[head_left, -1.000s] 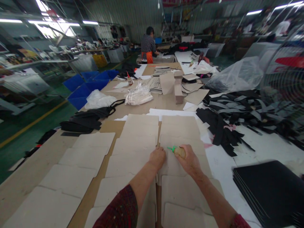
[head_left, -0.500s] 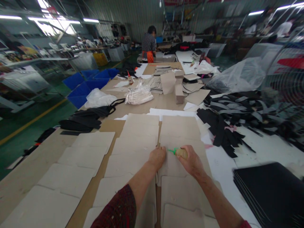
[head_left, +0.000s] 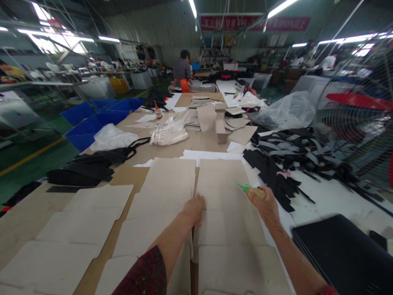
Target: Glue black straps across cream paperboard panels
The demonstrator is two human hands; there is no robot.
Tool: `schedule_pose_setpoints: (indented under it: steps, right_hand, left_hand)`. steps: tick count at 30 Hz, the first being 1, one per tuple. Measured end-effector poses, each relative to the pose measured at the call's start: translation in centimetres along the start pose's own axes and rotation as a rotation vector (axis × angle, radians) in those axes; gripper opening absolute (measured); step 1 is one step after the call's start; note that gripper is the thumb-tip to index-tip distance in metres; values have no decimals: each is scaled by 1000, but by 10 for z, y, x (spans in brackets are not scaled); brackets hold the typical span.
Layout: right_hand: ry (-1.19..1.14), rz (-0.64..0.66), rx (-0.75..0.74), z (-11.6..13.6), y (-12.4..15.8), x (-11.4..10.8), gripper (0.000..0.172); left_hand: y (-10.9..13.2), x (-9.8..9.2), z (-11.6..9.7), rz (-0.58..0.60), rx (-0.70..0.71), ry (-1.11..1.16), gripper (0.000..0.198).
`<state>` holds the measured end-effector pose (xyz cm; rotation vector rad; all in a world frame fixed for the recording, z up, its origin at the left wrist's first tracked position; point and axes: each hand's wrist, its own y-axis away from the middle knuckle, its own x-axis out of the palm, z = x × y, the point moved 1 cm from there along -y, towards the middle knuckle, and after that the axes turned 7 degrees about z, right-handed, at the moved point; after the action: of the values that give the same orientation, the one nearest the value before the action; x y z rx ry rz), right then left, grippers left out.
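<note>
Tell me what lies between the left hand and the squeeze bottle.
In the head view, just overlapping beige cardboard panels lie between the left hand and the squeeze bottle.

Beige boards (head_left: 221, 225) overlap in rows, one near the surface (head_left: 201, 144)'s left edge; a tan bottle (head_left: 255, 193)'s green nozzle (head_left: 245, 187) points left.

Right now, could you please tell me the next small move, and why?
Perhaps the right hand could bring the bottle further in over the cardboard: its green tip points inward near the right edge, while the left hand is at the left edge.
</note>
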<state>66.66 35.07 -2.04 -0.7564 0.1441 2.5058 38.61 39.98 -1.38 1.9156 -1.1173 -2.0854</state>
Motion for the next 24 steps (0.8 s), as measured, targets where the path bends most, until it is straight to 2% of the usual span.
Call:
schedule_pose_setpoints:
  steps: [4,10,14,17,24]
  right_hand:
    - [152,20,-87,-13,-13,-7,50]
    - [217,68,-152,-21,-19,2,43]
    - [306,91,-216,-19,-24,6,39]
    - [405,132,-255,-12,-27,5,35]
    - [473,172,-271,2,-32,-10,30]
  left_hand:
    - [0,-4,2,25,13,-13,93]
    - [4,-8,2,14,17,-10,87]
    - [-1,-11,3,-15,0,-17,45]
    - [-9,-12,4,-27,-31,-33,29]
    - [-21,-9,5,-64,-59,-11,34]
